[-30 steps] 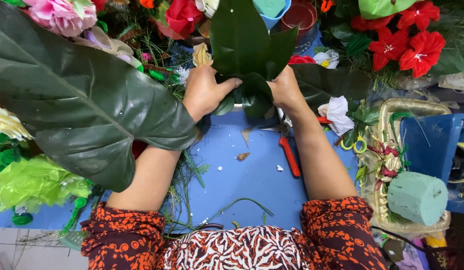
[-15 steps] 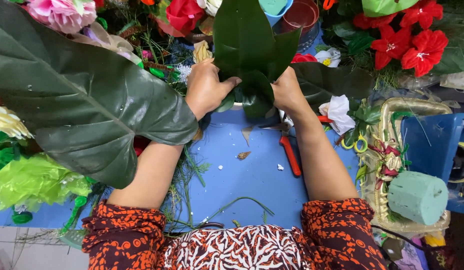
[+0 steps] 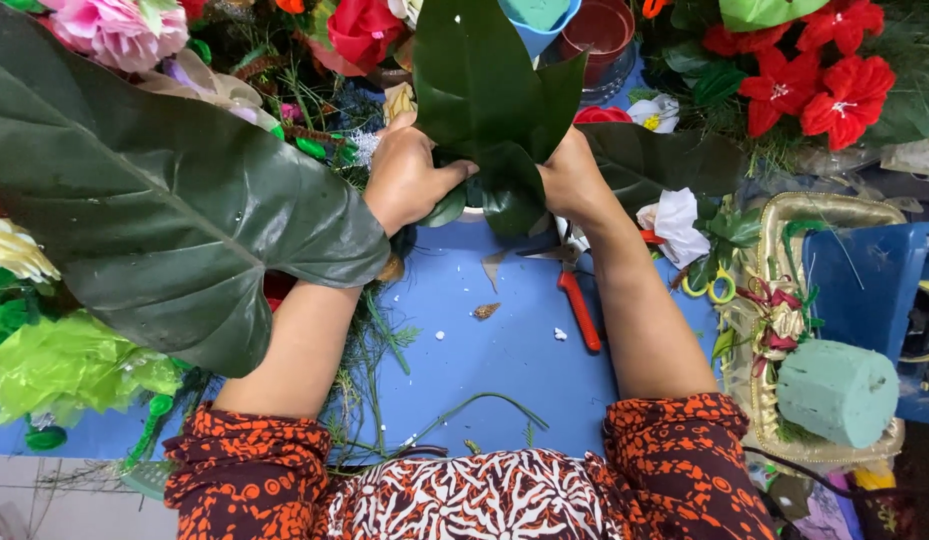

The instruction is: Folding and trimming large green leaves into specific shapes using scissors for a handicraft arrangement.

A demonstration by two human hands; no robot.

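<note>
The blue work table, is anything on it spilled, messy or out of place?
Yes. Small white crumbs and a brown scrap litter the blue table between the forearms, thin green stems trail toward the near edge, and red-handled cutters lie loose beside the right arm.

On the bench, both hands meet at twelve o'clock: the left hand and right hand flank the leaf bundle. The cutters lie just below the right hand. A big leaf overhangs at nine o'clock. The foam block sits on a tray at four o'clock.
</note>
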